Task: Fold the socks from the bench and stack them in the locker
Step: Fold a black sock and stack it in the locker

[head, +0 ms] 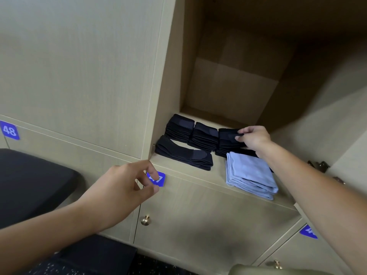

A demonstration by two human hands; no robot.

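The left hand point(127, 187), nearest the camera, is hovering just in front of the locker's point(198, 175) near edge, its fingers loosely curled and holding nothing, one fingertip crossing a blue number tag point(157, 178) on the door below. The right hand point(253, 138) is reaching into the open locker from the right, its thumb and fingers pinching the top of the right-most of three dark sock piles point(226, 141), apparently setting a folded pair on it or squaring it up.

Three stacks of folded dark socks are sitting side by side toward the far part of the shelf: the left pile point(179, 128), the middle pile point(205, 136) and the one under the right hand. Nearer, on the left, a longer dark pile point(184, 153) is lying flat across the shelf. Near right, a stack of light blue socks point(250, 175) is resting at the shelf's near edge, just beside the dark pile being handled.

To the far left of the frame the dark bench point(29, 181) is showing, and no loose socks are visible on the part in view; the rest of it is out of frame. Judging by the filled shelf, most of the folding looks to be done, with this pair among the last going in, though whether more socks are waiting cannot be told. A brass knob point(145, 220) is showing on the door below.
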